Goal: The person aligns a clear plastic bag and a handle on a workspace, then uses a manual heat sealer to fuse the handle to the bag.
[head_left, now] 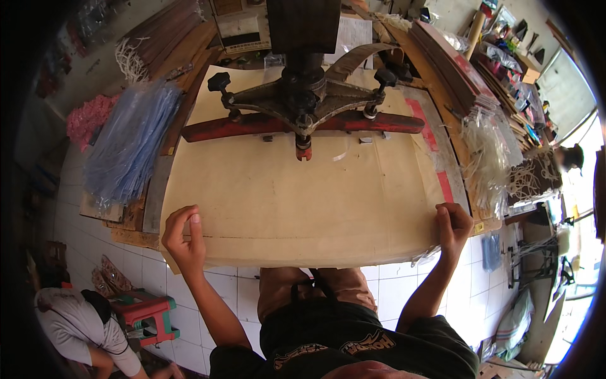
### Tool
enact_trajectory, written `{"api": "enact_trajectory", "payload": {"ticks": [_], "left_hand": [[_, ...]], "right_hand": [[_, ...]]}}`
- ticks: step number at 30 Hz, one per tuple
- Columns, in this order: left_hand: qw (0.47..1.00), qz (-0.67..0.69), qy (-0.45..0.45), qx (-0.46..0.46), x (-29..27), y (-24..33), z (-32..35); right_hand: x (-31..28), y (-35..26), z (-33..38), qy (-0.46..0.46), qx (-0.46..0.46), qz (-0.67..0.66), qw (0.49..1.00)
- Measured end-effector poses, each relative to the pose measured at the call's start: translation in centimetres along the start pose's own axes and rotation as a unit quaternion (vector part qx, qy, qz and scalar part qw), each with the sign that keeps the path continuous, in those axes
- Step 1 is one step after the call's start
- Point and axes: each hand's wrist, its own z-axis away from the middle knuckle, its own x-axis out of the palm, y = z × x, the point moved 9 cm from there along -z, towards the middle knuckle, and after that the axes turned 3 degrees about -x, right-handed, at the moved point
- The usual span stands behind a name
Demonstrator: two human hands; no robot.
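Note:
A broad cream sheet (297, 202) covers the worktable in front of me. My left hand (185, 240) is at its front left corner, thumb and fingers pinched together. At the front right edge, my right hand (454, 228) is closed in a similar pinch. What either pinch holds, if anything, cannot be made out; a faint line crosses the sheet beside my left hand. Beyond my hands, a dark metal press head (304, 101) with black knobs carries a long red bar (252, 126) low over the sheet.
Blue-tinted plastic sheets (136, 139) are piled on the left, near a pink bundle (91, 120). Clear plastic strips (485, 151) and long boards (445, 69) lie on the right. Below left, another person (82, 328) bends beside a red and green stool (146, 316).

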Motion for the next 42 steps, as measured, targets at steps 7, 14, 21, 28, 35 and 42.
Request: {"api": "enact_trajectory", "payload": {"ticks": [7,14,21,28,35,42], "left_hand": [[1.000,-0.011,0.005,0.021,-0.1,0.6,0.1],[1.000,-0.020,0.010,0.021,-0.2,1.0,0.2],[1.000,0.010,0.020,0.013,-0.6,1.0,0.0],[1.000,0.030,0.006,0.002,-0.4,1.2,0.1],[0.991,0.014,-0.099,0.084,2.6,5.8,-2.3],[0.927,-0.118,-0.175,0.310,12.3,12.2,-5.9]], "right_hand": [[-0.1,-0.6,0.1,0.005,-0.016,0.008,1.000],[0.0,-0.5,0.2,0.003,-0.009,0.007,1.000],[-0.3,0.3,0.1,0.007,-0.015,0.008,1.000],[-0.1,-0.5,-0.1,-0.010,-0.032,0.028,0.999],[6.0,-8.3,-0.8,-0.178,-0.209,0.157,0.949],[14.8,-9.4,-4.1,-0.231,-0.407,0.337,0.817]]}}
